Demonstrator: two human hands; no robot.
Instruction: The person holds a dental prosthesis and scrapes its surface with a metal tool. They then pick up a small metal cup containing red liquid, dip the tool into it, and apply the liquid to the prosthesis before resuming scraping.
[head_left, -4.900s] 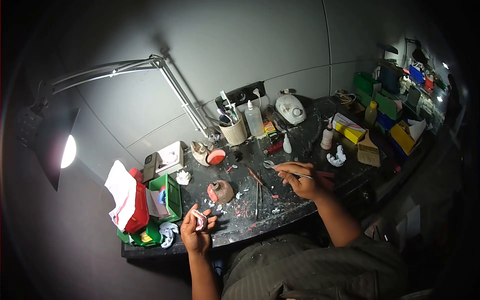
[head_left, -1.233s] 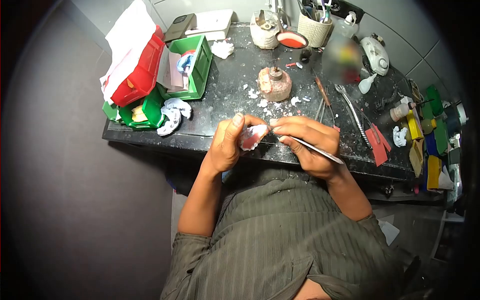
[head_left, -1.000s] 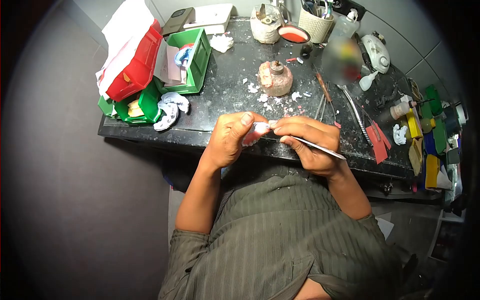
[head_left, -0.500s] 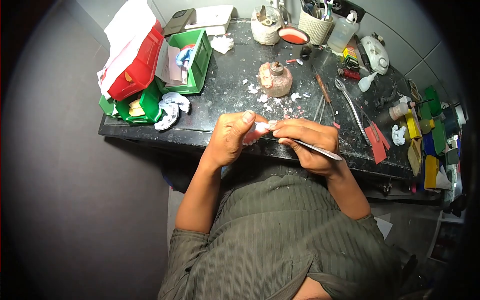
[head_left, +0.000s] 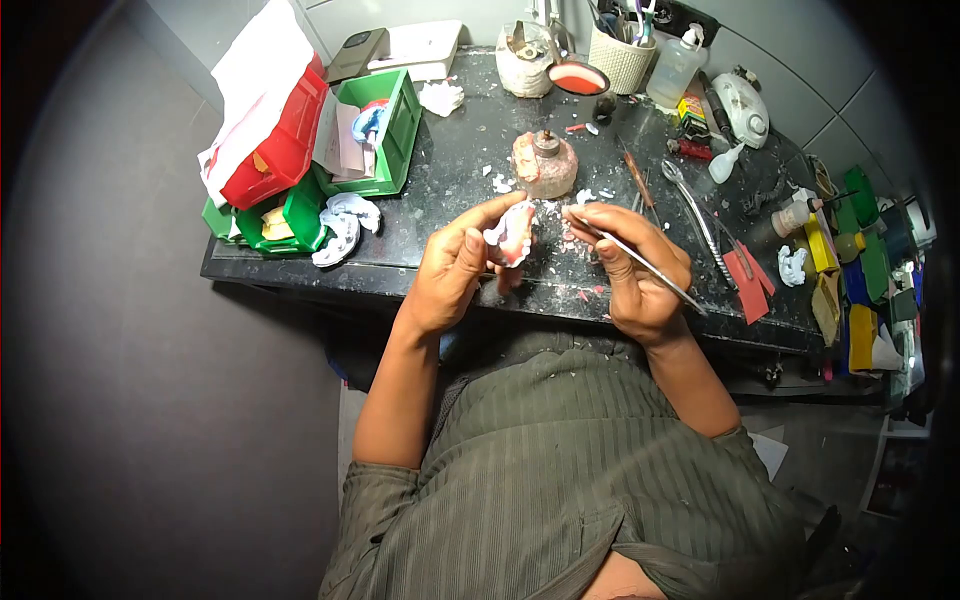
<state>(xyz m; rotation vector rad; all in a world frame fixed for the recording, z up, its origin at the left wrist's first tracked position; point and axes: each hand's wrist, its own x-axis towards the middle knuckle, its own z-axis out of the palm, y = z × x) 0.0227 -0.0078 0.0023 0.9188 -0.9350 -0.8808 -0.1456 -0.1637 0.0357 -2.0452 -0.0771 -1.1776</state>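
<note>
My left hand [head_left: 455,265] holds a denture model [head_left: 511,236], pink and white with a row of teeth, over the front edge of the bench. In my right hand [head_left: 640,270] is a slim metal carving tool [head_left: 655,272], gripped like a pen. Its handle end slants down to the right past the palm. The tool's tip points toward the model and stands a little apart from it. Behind both hands is a glass spirit lamp [head_left: 544,168] smeared with pink wax. Pink and white scraps lie around the lamp.
Green bins [head_left: 398,150] and a red bin [head_left: 275,150] are stacked at left, beside white dental impressions [head_left: 343,228]. On the right lie a wooden-handled tool [head_left: 637,178], a long silver tool [head_left: 700,215] and pink wax sheets [head_left: 748,290]. A pump bottle [head_left: 678,70] stands at the back.
My hands have moved apart. The right hand with the tool has drawn away from the model, and the left hand has turned the model so that more of it shows.
</note>
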